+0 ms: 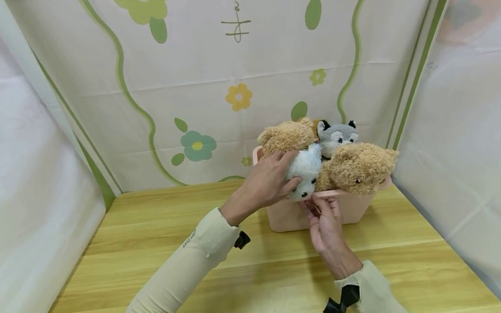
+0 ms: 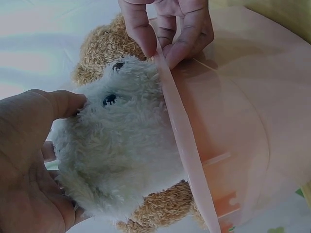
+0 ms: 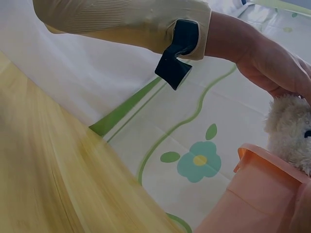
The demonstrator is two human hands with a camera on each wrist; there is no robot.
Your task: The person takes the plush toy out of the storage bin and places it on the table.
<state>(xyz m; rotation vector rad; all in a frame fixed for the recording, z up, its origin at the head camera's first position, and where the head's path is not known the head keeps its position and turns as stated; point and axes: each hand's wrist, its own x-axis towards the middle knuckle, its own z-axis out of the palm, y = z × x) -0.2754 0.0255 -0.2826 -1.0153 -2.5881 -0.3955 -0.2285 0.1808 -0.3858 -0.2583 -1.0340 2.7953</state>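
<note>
Two-Handed Hold

The wood-grain surface (image 1: 264,291) supports a pink bin (image 1: 287,218). Right hand (image 1: 328,228): fingers pinch the bin's front rim. Left hand (image 1: 264,181): fingers curl round a pale blue-white plush animal (image 1: 309,165), located in the bin, head at the front rim. Beside it: two curly tan plush animals (image 1: 362,165). Rear: a grey plush animal (image 1: 335,137). Farthest: a floral-print fabric backdrop (image 1: 186,76).
</note>
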